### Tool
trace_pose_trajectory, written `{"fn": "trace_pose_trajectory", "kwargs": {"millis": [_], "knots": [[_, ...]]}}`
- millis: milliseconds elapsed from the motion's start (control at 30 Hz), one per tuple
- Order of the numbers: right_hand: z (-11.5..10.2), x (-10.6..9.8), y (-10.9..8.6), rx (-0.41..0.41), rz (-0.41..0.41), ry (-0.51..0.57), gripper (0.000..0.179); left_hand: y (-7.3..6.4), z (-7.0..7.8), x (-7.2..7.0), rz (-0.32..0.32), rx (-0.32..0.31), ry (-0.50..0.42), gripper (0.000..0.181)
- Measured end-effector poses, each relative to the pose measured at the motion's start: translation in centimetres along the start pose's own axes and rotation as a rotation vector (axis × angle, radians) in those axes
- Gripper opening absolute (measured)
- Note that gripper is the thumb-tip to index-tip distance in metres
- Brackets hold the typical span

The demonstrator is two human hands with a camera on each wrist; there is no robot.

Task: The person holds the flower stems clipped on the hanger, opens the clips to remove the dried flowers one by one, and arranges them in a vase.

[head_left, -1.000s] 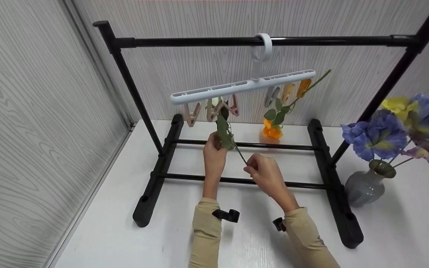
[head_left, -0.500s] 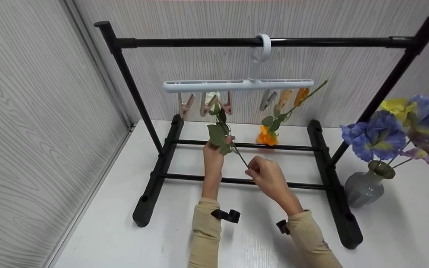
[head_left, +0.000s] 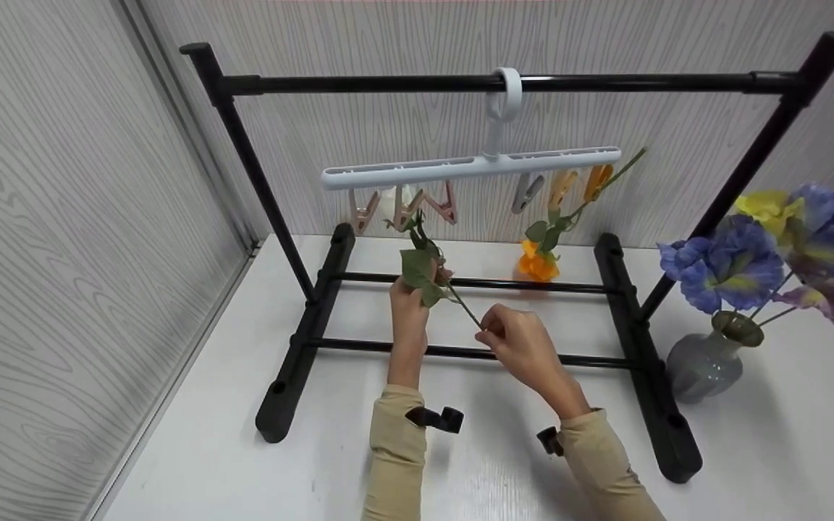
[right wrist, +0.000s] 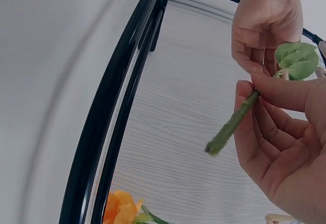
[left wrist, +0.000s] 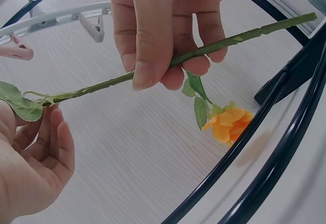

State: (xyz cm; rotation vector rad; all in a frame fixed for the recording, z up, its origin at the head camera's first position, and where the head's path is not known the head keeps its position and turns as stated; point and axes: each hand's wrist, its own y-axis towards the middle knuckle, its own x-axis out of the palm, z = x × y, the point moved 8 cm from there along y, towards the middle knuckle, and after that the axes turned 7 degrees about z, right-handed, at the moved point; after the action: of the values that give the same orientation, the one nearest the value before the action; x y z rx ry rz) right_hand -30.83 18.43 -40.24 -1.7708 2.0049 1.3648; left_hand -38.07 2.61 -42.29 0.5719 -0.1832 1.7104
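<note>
An artificial flower with a white bloom (head_left: 392, 202), green leaves (head_left: 417, 268) and a long stem (left wrist: 102, 85) slants beneath the hanger's left half. My left hand (head_left: 408, 315) holds it by the leafy part; its fingers curl under the stem in the left wrist view. Near the cut end, my right hand (head_left: 524, 341) pinches the stem between thumb and fingers, leaving the tip (right wrist: 224, 132) sticking out. The pale hanger (head_left: 402, 174) carries several clothespins, and a pink clothespin (head_left: 446, 204) hangs just above the leaves. The bloom is partly hidden behind a beige clothespin (head_left: 406, 210).
An orange flower (head_left: 538, 262) hangs upside down from an orange clothespin (head_left: 596, 182) at the hanger's right end. The black rack (head_left: 388, 84) stands around both hands, its lower bars (head_left: 359, 344) beneath them. To the right is a grey vase (head_left: 705, 365) with blue and yellow flowers (head_left: 732, 260).
The hanger has swung and turned, its left end rising first, then dipping slightly. The held flower's leaves have shifted lower and left; my right hand has moved slightly downward with the stem.
</note>
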Motion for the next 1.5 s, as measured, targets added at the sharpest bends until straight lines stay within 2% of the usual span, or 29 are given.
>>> {"fn": "trace_pose_trajectory", "kwargs": {"millis": [367,533,667,867,1167,1333,1500], "knots": [[0.1,-1.0,0.2,0.008,0.021,-0.021,0.011,0.3,-0.1,-0.4,-0.012,-0.01,-0.037,0.024],[0.4,-1.9,0.5,-0.017,0.06,-0.073,0.008,0.4,-0.3,-0.7,0.003,-0.057,0.027,0.025],[0.9,-2.7,0.7,-0.039,0.081,-0.131,0.009,0.5,-0.2,-0.7,-0.02,-0.049,0.076,0.023],[2.2,-3.8,0.7,-0.026,0.063,-0.238,0.009,0.8,-0.1,-1.5,0.006,-0.049,0.065,0.03],[3.0,-4.3,0.7,-0.008,0.036,-0.234,0.016,0.9,0.2,-2.0,0.037,-0.045,0.094,0.034],[2.9,-3.6,0.9,0.011,0.01,-0.215,0.008,0.8,0.0,-1.5,0.037,-0.035,0.103,0.034],[2.5,-3.2,0.9,0.002,0.003,-0.148,0.007,0.6,-0.1,-0.8,0.013,-0.033,0.105,0.031]]}}
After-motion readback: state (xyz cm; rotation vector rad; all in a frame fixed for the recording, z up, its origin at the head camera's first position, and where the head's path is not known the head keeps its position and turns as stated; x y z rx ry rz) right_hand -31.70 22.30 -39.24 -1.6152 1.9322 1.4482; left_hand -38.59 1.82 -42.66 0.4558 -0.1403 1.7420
